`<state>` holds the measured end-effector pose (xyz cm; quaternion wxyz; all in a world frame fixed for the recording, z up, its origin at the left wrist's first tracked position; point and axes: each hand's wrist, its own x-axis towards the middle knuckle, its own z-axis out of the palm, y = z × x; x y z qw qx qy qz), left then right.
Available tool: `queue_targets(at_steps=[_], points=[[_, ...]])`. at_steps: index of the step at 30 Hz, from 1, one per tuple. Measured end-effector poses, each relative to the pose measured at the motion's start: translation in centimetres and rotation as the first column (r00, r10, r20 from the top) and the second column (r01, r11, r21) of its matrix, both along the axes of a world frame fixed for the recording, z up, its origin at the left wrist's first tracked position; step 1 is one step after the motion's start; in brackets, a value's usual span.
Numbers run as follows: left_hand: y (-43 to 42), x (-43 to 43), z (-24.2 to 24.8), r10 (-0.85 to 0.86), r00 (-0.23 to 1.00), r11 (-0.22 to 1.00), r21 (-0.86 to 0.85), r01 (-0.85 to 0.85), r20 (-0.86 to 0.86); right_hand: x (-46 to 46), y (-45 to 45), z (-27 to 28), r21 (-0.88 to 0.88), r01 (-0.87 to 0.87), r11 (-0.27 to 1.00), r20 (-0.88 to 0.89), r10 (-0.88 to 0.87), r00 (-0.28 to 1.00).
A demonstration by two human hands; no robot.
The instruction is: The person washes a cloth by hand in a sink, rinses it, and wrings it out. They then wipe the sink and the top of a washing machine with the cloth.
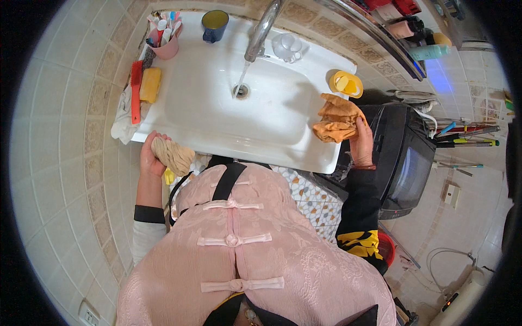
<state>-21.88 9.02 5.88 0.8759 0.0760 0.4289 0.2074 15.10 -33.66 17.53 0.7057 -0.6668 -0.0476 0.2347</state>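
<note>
My left hand [151,157] grips a bunched beige cloth [174,155] just off the front left corner of the white washbasin [195,118]. At the basin's right end, my right hand [361,140] holds a crumpled orange-brown cloth [340,118] by its right side. A chrome faucet [263,34] runs a thin stream of water [241,79] down to the drain [241,91]. Close behind the orange-brown cloth stands a yellow soap dish [355,87] with pieces of yellow soap in it.
A red brush [136,93] and a yellow soap bar [150,85] lie on the left rim. Along the back stand a pink cup of toothbrushes [166,47], a dark mug [215,26] and a clear cup [287,47]. A black washing machine [401,159] adjoins on the right.
</note>
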Motion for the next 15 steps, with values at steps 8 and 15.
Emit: queue_targets(at_steps=[8,15], points=[[0.1,-0.1,-0.8,-0.019,0.999,1.0,-0.01,0.02,0.045,1.9,-2.4,0.5,0.264,0.005,0.965,-0.122,0.028,0.992],[-0.1,1.0,0.3,-0.012,1.0,1.0,-0.013,0.012,0.004,2.3,-2.9,5.3,0.061,-0.273,0.96,0.094,0.267,0.959]])
